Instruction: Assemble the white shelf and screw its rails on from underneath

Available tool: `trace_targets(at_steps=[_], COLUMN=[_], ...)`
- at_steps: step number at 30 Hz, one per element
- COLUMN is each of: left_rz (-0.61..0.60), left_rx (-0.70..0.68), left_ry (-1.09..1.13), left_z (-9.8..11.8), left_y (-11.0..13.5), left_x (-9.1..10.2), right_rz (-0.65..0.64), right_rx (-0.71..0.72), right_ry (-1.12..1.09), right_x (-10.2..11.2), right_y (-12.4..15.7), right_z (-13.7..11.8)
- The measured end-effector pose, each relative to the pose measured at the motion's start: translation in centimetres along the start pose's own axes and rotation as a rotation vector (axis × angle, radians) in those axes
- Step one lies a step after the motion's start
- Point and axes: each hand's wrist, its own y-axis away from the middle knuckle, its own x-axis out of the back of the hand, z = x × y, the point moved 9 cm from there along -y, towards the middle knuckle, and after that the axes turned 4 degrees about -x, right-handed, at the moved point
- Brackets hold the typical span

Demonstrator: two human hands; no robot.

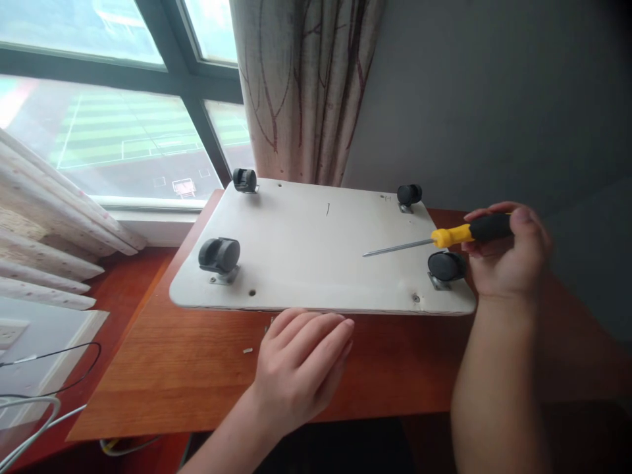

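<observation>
In the head view my right hand [513, 257] grips a screwdriver [451, 235] by its black and yellow handle. Its metal shaft points left over a white board [306, 243], tip clear of any screw. Four dark casters are fixed at the board's corners: front left [220, 255], front right [446, 266], back left [245, 180] and back right [409, 193]. My left hand [306, 359] is by the board's front edge, fingers bent and held together; whatever may be inside is hidden. Small metal pieces [247, 350] lie beside it.
The board rests on a reddish wooden table [192, 368]. A window [123, 131] and patterned curtains [301, 85] stand behind and to the left, with a grey wall [484, 99] at the right. Cables [44, 421] hang at the lower left.
</observation>
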Motion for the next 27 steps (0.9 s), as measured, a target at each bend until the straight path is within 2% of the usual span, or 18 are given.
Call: trace_targets(at_steps=[3,7,10,14,18,23,27], left_rz=[-0.123,-0.315,-0.412,-0.515,-0.612,-0.645,-0.647], left_rx=[0.051,0.213,0.325,0.456,0.532,0.531,0.488], left_ry=[-0.074,-0.365,-0.557,-0.686,-0.661,-0.638,-0.610], left_z=[-1.3,-4.9,-6.9,-8.2,-8.5,-8.3,-7.8], left_y=[2.1,5.9,7.8,8.1,7.9,7.8,7.7], left_x=[1.0,1.7,2.1,1.7,0.2,-1.0,-1.6], right_rz=[0.081,0.123,0.149,0.187,0.187,0.166,0.094], right_rx=[0.004,0.069,0.056,0.047,0.082,0.088,0.041], right_ry=[-0.016,-0.037,-0.043,-0.075,-0.053,-0.036,-0.004], right_x=[1.9,4.1,5.3,5.7,5.2,4.8,4.0], right_y=[0.5,0.8,0.9,1.4,2.0,2.9,3.8], right_z=[1.0,1.0,1.0,0.8,-0.1,-1.0,-1.1])
